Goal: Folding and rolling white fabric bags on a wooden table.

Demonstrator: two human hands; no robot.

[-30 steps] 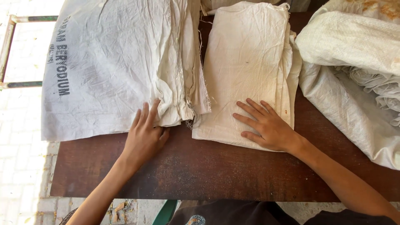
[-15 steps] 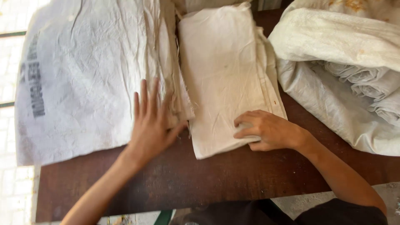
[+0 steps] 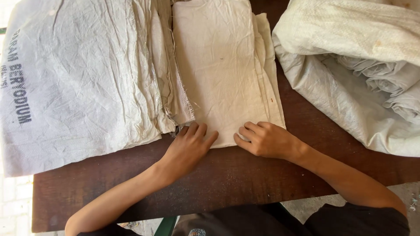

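A folded cream cloth stack [image 3: 223,70] lies in the middle of a dark brown wooden table [image 3: 227,175]. My left hand [image 3: 189,148] rests at the stack's near left corner, fingers together, tips touching the cloth edge. My right hand [image 3: 264,139] sits at the near right corner with fingers curled onto the cloth's lower edge. Whether either hand pinches the cloth is hard to tell. Both forearms reach in from the bottom of the view.
A large white woven sack pile [image 3: 83,83] with dark lettering covers the table's left side, overhanging its left edge. A heap of crumpled white sacks [image 3: 358,70] fills the right side. Pale paved floor [image 3: 15,201] shows at lower left.
My left hand slid right, off the white sack pile, to the cream stack's near corner. My right hand curled its fingers at the stack's lower edge. The view shifted closer.
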